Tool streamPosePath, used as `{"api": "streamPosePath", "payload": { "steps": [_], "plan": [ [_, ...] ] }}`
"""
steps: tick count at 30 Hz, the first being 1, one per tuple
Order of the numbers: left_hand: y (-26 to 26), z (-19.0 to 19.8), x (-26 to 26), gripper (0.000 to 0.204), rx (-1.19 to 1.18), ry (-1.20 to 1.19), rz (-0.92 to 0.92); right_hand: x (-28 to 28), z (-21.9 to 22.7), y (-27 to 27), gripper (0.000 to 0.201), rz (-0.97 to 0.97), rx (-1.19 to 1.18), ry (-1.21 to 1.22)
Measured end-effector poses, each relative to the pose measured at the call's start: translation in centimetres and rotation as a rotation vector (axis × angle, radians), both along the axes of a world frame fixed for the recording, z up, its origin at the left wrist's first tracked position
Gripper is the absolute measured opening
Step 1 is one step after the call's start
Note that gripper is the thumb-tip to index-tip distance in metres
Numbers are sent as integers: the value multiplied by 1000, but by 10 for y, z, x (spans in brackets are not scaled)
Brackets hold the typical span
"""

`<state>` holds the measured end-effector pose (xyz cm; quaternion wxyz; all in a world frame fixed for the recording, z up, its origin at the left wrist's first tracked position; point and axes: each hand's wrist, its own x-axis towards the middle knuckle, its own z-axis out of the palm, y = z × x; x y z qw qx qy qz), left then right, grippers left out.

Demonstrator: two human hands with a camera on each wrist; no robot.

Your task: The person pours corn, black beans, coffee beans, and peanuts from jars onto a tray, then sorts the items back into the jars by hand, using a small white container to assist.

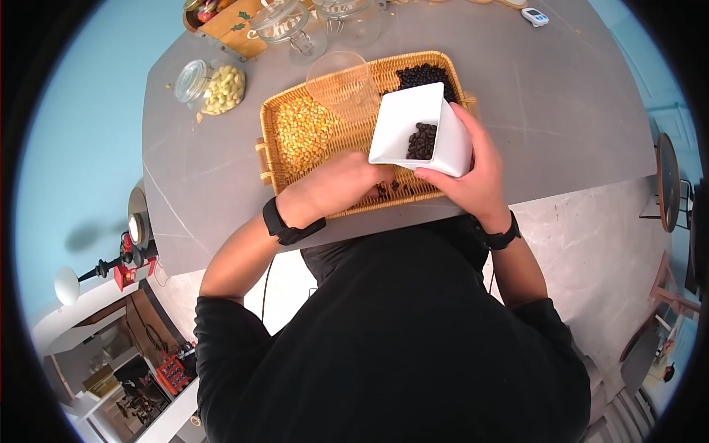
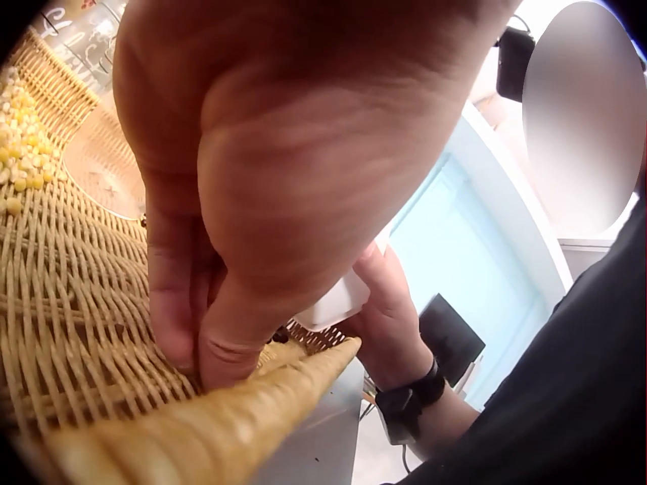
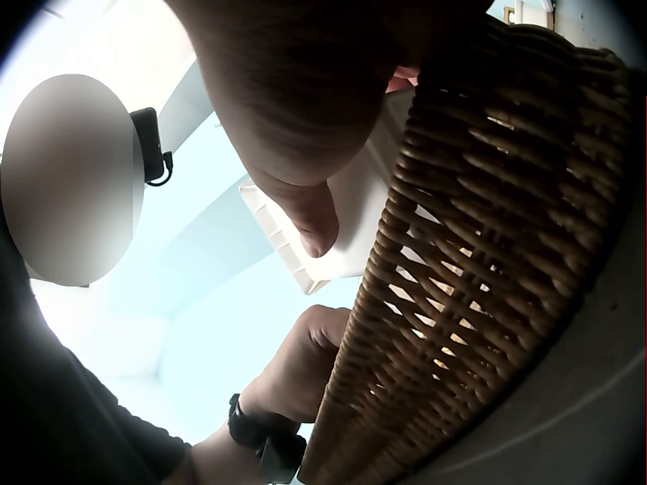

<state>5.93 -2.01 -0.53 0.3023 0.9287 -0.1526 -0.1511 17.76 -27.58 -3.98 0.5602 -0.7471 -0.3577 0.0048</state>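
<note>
My right hand [image 1: 480, 159] grips a white square container [image 1: 454, 140], thumb along its near edge, its mouth tipped toward me. Dark brown coffee beans [image 1: 422, 142] lie inside. My left hand [image 1: 343, 181] reaches down into the wicker basket [image 1: 267, 173] by its near wall, fingers bent toward the thumb. A few loose coffee beans [image 1: 395, 185] lie beside its fingertips; whether it pinches any, I cannot tell. Yellow corn kernels [image 1: 303, 133] fill the basket's left part, black beans [image 1: 427, 76] its back right corner. A clear plastic cup [image 1: 343, 85] leans between them.
A lidded glass jar of pale nuts [image 1: 224, 90] stands left of the basket. Behind it are more glass jars [image 1: 303, 37] and a wooden box [image 1: 233, 29]. A small white timer [image 1: 535, 16] lies at the back right of the grey table [image 1: 546, 111].
</note>
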Motion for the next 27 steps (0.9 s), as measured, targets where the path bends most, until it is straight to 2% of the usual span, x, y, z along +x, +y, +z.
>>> {"api": "streamPosePath", "payload": {
  "steps": [5, 8, 11, 14, 20, 23, 26, 27],
  "plan": [
    [-6, 8, 2, 32, -14, 28, 15, 2, 0, 1, 105, 8, 0, -72],
    [-9, 0, 2, 20, -56, -157, -28, 2, 1, 0, 107, 3, -4, -87],
    [-15, -1, 5, 21, -60, -408, -151, 2, 0, 1, 105, -2, 5, -59],
    [-13, 21, 4, 31, 7, -162, -220, 2, 0, -1, 109, 6, -23, -69],
    [1, 18, -5, 32, 27, -191, -280, 4, 0, 0, 109, 13, -15, -90],
    [1, 18, -10, 32, -10, -274, -178, 3, -1, 0, 109, 15, -8, -83],
    [-6, 14, -9, 32, 35, -98, -23, 3, -1, 1, 109, 22, -7, -68],
    [-8, 11, -8, 31, 24, -126, -59, 3, -1, 1, 109, 22, -6, -73]
  ]
}}
